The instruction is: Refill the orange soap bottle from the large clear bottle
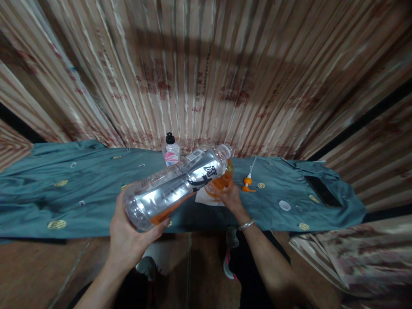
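Note:
My left hand (128, 236) is wrapped round the base of a large clear plastic bottle (175, 184) with a silver and orange label. The bottle is tilted almost flat, its open neck over an orange container (222, 181) on the teal cloth. My right hand (230, 196) grips that orange container from the near side; a silver bracelet sits on the wrist. An orange pump head (247, 183) with its white tube lies on the cloth just right of the container. A white cap (284, 205) lies further right.
A teal cloth (80, 193) covers the long table. A small bottle (170, 151) with a black cap and pink label stands at the back. A dark phone (322, 191) lies at the right. Striped curtains (206, 73) hang behind; my shoes show below.

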{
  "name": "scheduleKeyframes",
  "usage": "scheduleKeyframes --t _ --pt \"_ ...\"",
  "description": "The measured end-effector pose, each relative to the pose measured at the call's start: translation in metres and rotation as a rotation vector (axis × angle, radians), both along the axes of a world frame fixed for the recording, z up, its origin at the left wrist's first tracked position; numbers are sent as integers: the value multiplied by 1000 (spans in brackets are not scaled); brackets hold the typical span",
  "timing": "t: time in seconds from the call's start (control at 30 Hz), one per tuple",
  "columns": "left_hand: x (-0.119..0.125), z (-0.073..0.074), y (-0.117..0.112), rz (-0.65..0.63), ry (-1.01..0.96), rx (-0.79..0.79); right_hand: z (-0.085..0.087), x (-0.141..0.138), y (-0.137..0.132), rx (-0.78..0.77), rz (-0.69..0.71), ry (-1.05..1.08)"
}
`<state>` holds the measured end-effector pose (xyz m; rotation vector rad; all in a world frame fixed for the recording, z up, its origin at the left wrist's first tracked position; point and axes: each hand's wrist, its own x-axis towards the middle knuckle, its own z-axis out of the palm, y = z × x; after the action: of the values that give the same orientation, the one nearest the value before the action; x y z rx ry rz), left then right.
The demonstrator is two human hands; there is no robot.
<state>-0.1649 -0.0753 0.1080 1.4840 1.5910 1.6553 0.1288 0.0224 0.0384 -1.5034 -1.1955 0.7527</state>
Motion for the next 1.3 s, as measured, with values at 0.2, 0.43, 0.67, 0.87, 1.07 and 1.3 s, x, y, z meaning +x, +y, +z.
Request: scheduleKeyframes --t 0.2,0.43,0.67,0.87,1.07,1.3 --pt "-6 4 2 -41 33 -29 -2 1 0 -5 13 9" --pt "-5 4 3 -48 41 -32 -12 5 3 18 10 -16" --pt "-7 2 5 -60 47 -39 -16 8 4 45 41 10" --pt "-2 1 1 -14 39 11 -18 7 5 46 12 -5" --pt "-24 -4 7 -129 118 -58 -13 7 5 29 0 -38" --pt "-32 -17 10 -123 152 -56 -11 4 3 13 -22 -32"
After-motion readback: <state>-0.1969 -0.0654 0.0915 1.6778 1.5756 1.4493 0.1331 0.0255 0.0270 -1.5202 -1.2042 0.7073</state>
